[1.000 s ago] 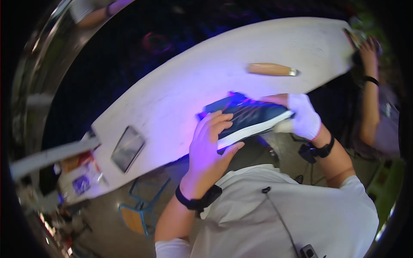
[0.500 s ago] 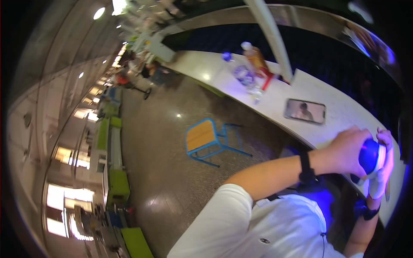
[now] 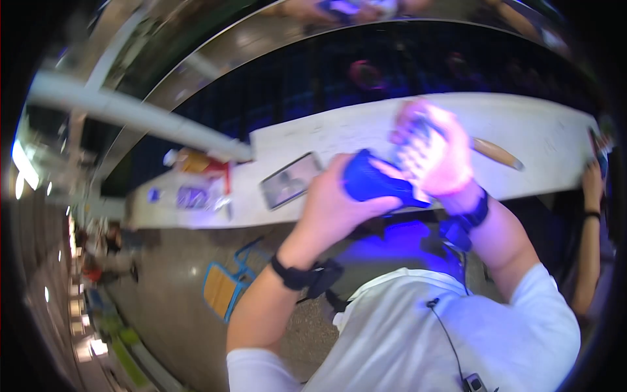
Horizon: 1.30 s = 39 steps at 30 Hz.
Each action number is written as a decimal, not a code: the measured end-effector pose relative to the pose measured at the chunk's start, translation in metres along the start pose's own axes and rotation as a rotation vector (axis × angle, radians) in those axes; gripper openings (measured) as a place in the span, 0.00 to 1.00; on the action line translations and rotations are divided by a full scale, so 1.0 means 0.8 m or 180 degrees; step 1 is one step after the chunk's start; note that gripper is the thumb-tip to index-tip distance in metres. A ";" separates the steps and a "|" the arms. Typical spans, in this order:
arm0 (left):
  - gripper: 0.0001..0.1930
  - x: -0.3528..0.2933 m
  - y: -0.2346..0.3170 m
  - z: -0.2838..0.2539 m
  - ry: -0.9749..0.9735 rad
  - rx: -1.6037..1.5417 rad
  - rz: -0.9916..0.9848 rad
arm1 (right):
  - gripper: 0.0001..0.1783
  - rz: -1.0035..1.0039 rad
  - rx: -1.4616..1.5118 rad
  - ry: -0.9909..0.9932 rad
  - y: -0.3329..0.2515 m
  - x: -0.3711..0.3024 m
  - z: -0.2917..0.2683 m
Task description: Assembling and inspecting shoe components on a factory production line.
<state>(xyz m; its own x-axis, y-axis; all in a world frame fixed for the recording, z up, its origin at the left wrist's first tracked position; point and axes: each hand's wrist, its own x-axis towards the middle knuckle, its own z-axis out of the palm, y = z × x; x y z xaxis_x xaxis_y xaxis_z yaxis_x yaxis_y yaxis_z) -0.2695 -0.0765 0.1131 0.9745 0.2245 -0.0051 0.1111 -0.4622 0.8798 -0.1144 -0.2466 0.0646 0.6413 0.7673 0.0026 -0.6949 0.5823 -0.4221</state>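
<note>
My left hand (image 3: 339, 202) is wrapped round a dark blue, rounded, cup-shaped object (image 3: 369, 178), held above the front of the white table (image 3: 353, 124). Beside its right side is my right hand (image 3: 444, 153), blurred and lit bright violet-white. The right fingers look curled in; a greyish-blue shape shows at them, too smeared to name. Just left of my hands a smartphone (image 3: 290, 181) lies flat, its screen lit. A tool with a wooden handle (image 3: 498, 153) rests on the table to the right of my right hand.
Farther left on the table are a bottle of amber liquid (image 3: 192, 162), a red item (image 3: 226, 176), a purple-and-clear package (image 3: 192, 196) and a small blue object (image 3: 154, 195). A blue-framed stool (image 3: 222, 287) stands on the floor. Another person's arm (image 3: 590, 228) reaches in at the right edge.
The view has swung right, so table and stool appear farther left. My hands have moved apart a little; the right one has risen from the blue object's side. The wooden-handled tool shows fully.
</note>
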 end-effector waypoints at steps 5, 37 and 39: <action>0.34 0.012 0.006 0.015 -0.0141 -0.0525 -0.0628 | 0.11 -0.0056 -0.1266 -0.0094 0.005 0.014 0.035; 0.30 0.012 0.082 0.043 -0.1096 0.2345 0.2941 | 0.44 -0.1897 -0.4582 -0.1493 -0.047 -0.178 0.017; 0.48 -0.003 0.094 0.005 -0.1539 0.1690 0.1760 | 0.53 -0.1983 -0.5213 -0.1150 -0.027 -0.181 -0.014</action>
<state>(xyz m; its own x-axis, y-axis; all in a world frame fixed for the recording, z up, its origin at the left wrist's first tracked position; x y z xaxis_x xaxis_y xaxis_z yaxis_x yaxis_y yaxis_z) -0.2627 -0.1154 0.1775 0.8778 -0.4765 0.0487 -0.4386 -0.7587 0.4817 -0.1884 -0.3732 0.0629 0.4046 0.7063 0.5809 0.7411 0.1189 -0.6608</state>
